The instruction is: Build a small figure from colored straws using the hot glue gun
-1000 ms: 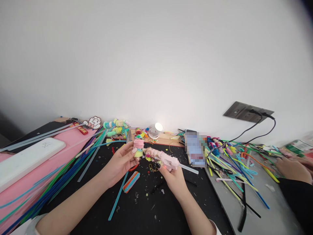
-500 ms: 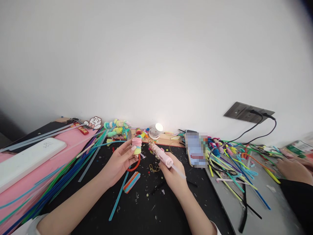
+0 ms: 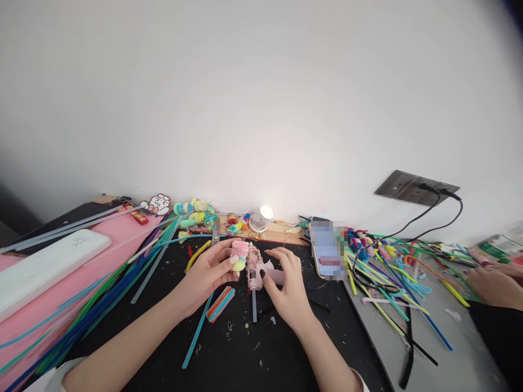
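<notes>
- The left hand (image 3: pixel 208 271) pinches a fuzzy pink-and-yellow roll (image 3: pixel 238 255) between thumb and fingers, at the lower centre of the frame.
- The right hand (image 3: pixel 289 284), just right of it, is spread wide around the handle of a pink glue gun (image 3: pixel 254 276); whether the thumb touches is unclear.
- A translucent glue stick (image 3: pixel 254 307) juts from the gun toward the bottom of the frame.
- Below the left hand lies a striped bundle (image 3: pixel 220 304); above it, scissors (image 3: pixel 216 231).
- At centre right, a phone (image 3: pixel 327 250) leans.
- At the far right edge, another person's hand (image 3: pixel 492 286).
</notes>
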The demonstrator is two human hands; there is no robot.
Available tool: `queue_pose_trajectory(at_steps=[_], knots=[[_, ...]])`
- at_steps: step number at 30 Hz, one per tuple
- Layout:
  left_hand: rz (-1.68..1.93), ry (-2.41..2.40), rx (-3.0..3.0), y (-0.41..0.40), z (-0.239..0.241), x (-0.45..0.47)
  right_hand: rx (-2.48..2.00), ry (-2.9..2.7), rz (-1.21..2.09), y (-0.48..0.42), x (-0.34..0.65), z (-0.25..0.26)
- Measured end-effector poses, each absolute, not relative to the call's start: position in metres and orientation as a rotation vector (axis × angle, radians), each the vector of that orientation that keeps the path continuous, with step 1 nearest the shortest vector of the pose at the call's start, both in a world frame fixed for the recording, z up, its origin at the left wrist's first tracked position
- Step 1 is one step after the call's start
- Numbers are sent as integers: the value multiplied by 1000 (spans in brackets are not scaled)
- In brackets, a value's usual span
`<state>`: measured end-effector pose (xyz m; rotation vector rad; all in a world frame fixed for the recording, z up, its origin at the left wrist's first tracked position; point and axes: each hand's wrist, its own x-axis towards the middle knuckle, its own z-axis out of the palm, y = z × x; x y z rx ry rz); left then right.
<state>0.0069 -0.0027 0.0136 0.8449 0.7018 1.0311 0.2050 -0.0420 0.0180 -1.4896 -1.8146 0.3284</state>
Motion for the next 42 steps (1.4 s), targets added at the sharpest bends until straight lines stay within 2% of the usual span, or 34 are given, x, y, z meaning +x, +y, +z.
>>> queue_pose_trajectory(at_steps=[6,42], knots=[[868,613,1005,-8,9,12,-1207,-1799,369,-46,200,22],[826,704,1062,-5,9,10,-1171,-1684,337,-45,197,24]])
